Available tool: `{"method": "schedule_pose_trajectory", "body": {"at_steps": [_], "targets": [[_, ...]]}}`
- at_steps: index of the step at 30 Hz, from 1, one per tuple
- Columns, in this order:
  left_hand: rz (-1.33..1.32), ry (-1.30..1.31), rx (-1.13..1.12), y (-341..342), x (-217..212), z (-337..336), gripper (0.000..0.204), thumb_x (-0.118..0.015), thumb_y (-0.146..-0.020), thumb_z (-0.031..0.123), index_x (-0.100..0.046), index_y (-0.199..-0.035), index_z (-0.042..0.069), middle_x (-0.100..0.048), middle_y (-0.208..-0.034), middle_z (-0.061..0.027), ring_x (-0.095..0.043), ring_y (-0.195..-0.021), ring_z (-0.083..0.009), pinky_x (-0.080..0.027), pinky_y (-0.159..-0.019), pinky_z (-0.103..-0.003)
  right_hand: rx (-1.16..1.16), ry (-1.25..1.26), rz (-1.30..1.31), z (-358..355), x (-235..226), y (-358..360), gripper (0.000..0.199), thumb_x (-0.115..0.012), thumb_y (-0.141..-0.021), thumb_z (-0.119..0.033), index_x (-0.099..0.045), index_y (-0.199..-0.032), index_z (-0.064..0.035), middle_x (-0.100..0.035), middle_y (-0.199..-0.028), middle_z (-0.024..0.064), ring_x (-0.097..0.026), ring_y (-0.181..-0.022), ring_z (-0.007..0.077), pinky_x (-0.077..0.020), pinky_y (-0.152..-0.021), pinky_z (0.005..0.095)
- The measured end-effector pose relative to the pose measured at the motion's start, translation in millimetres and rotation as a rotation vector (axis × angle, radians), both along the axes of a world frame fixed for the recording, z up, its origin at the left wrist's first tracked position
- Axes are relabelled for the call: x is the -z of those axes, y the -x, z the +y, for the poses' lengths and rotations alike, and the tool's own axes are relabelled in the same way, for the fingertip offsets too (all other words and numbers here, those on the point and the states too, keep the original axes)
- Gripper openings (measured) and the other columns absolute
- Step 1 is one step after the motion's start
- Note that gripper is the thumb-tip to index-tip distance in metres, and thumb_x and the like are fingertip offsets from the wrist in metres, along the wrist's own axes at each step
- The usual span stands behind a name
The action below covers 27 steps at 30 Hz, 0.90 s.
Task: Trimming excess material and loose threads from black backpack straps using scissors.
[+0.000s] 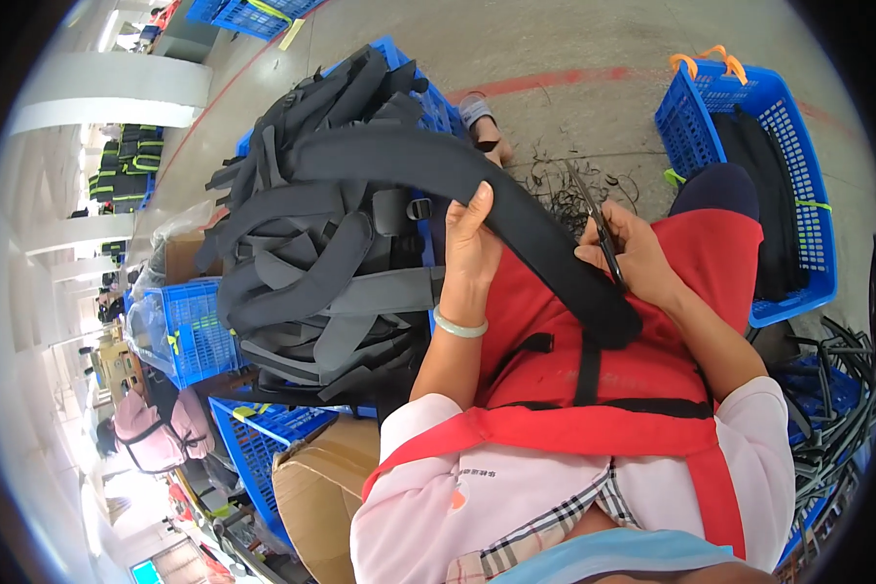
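My left hand (473, 243) grips a long, curved black padded strap (540, 238), with the thumb on its upper face. One end of the strap lies over my red apron (555, 389), and the other reaches onto a heap of similar dark straps (302, 234). A black buckle (419, 209) hangs just left of my left hand. In my right hand (638, 253) is a pair of scissors (594, 206), held at the strap's right edge with its blades pointing away from me. Part of the handles is hidden by my fingers.
A blue crate (818, 253) with black padded pieces stands at the right. Cut black scraps (594, 185) litter the floor ahead. A cardboard box (326, 477) and another blue crate (200, 336) sit at the left. Dark narrow strips (827, 419) pile up at the lower right.
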<state>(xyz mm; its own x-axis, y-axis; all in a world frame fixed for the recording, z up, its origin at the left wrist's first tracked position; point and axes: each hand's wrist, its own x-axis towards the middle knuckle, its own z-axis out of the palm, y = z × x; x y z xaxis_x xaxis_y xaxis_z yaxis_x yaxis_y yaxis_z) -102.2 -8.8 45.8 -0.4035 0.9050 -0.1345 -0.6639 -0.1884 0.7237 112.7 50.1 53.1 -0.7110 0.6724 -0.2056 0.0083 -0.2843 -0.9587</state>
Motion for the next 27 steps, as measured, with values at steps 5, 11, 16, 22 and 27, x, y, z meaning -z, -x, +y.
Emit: {"method": "schedule_pose_trajectory", "body": {"at_steps": [5,11,16,22,27], "targets": [[0.022,-0.037,0.019,12.6,-16.0,3.1,0.026,-0.069,-0.086,0.011,-0.061,-0.11,0.005,-0.063,-0.106,-0.0038,-0.059,-0.1,-0.0178,-0.046,-0.093,-0.034,-0.038,0.006,-0.034,3.7,-1.4,-3.2,0.023,-0.074,-0.082,-0.008,-0.051,-0.085,-0.0083,-0.051,-0.08,-0.0037,-0.047,-0.072,0.004,-0.0383,-0.065,0.019],[0.073,-0.014,-0.006,5.6,-15.8,7.5,0.027,-0.073,-0.081,0.007,-0.064,-0.106,0.006,-0.065,-0.098,-0.003,-0.063,-0.092,-0.0152,-0.05,-0.086,-0.029,-0.096,-0.238,-0.317,8.8,-30.3,-4.8,0.041,-0.079,-0.078,-0.02,-0.051,-0.102,-0.003,-0.053,-0.081,0.0031,-0.046,-0.071,0.0106,-0.042,-0.064,0.0264],[0.039,-0.015,0.048,-6.4,-20.3,11.3,0.023,-0.072,-0.081,0.004,-0.065,-0.102,0.006,-0.065,-0.095,-0.0011,-0.062,-0.089,-0.0133,-0.049,-0.084,-0.028,-0.097,-0.548,-0.398,13.0,-25.1,-5.3,0.066,-0.085,-0.064,-0.022,-0.044,-0.111,-0.0017,-0.055,-0.085,0.0123,-0.053,-0.073,0.0253,-0.0442,-0.066,0.0349],[0.13,-0.04,0.172,-16.2,-22.5,11.9,0.03,-0.074,-0.079,0.011,-0.063,-0.107,0.004,-0.064,-0.103,-0.0044,-0.06,-0.099,-0.0183,-0.047,-0.093,-0.035,-0.126,-0.612,-0.39,19.0,-36.2,-0.2,0.069,-0.084,-0.066,-0.04,-0.045,-0.108,-0.0008,-0.059,-0.077,0.0168,-0.059,-0.062,0.0315,-0.0462,-0.059,0.04],[0.133,-0.015,0.164,-18.8,-23.0,10.6,0.031,-0.073,-0.08,0.011,-0.062,-0.108,0.005,-0.064,-0.103,-0.0037,-0.06,-0.099,-0.0179,-0.047,-0.093,-0.035,-0.18,-0.526,-0.45,19.9,-34.6,-2.0,0.062,-0.083,-0.068,-0.026,-0.044,-0.109,-0.002,-0.054,-0.072,0.0169,-0.051,-0.065,0.0368,-0.0419,-0.061,0.0411]]}}
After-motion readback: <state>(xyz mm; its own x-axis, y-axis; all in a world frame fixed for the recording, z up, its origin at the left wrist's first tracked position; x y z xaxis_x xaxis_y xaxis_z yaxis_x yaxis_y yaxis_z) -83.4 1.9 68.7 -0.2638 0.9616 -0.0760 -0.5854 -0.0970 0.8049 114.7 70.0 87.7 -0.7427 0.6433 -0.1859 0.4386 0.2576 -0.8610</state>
